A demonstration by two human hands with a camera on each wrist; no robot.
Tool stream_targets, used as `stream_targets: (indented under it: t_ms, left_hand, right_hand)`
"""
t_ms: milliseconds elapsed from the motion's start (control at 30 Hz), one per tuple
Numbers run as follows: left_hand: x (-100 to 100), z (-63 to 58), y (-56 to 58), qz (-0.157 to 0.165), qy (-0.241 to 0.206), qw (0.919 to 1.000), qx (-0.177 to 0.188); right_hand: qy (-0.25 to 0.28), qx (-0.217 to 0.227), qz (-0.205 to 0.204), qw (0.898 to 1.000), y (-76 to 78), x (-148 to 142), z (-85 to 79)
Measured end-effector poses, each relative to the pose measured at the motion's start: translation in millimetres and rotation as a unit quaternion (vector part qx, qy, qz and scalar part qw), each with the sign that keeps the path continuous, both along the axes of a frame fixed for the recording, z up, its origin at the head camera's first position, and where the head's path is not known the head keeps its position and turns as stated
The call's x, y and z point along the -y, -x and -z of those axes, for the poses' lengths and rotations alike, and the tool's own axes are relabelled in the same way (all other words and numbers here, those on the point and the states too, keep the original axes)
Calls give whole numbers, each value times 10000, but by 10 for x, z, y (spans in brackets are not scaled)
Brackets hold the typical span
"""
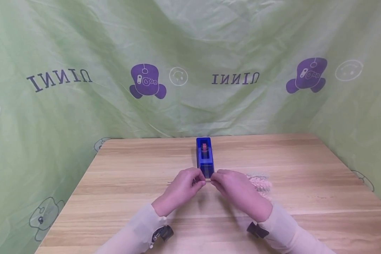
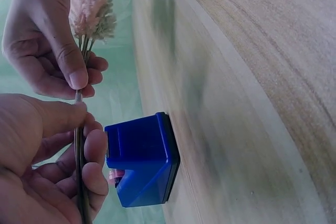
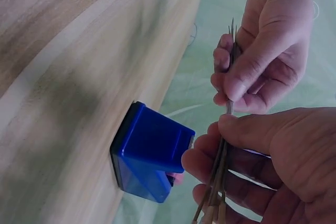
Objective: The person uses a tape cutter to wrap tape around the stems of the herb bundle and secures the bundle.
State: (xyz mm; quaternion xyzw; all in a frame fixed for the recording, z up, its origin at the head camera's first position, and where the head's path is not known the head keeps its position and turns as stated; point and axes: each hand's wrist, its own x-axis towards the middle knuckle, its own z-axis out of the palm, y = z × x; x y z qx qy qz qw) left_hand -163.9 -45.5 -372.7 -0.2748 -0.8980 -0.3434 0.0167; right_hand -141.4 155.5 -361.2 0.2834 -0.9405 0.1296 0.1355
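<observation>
Both hands hold a small bunch of pink and grey-green fluffy dried flowers [image 1: 261, 184] by its thin brown stems [image 2: 80, 156]. My left hand [image 1: 184, 185] pinches the stems toward their bare ends, thumb against curled fingers. Close beside it, my right hand [image 1: 238, 188] pinches them nearer the flower heads. Between the two thumbs shows a short pale, shiny band [image 2: 79, 96] around the stems, like clear tape. Just beyond the fingertips stands a blue tape dispenser [image 1: 205, 157] with a pink roll core [image 1: 204, 147]. In the head view, the right hand partly hides the flowers.
The wooden table [image 1: 139, 162] reaches back to a green curtain [image 1: 190, 35] with purple and white prints. Dark wrist cameras [image 1: 163, 233] are strapped at both pale sleeves [image 1: 136, 225].
</observation>
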Motion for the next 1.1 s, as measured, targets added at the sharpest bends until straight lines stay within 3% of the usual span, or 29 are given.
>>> stream_targets:
  t_ms: [233,600,1100]
  left_hand:
    - [-7,-18,0,49,107,9996,275]
    - [-12,-28,27,15,77,9999,141]
    - [1,-11,34,-14,-13,10000,-2]
  right_hand:
    - [17,-159,-7,9999,1,-14,10]
    - [-22,-499,40,9987,26,12,46]
    - [-5,-200,116,9997,19,22,39]
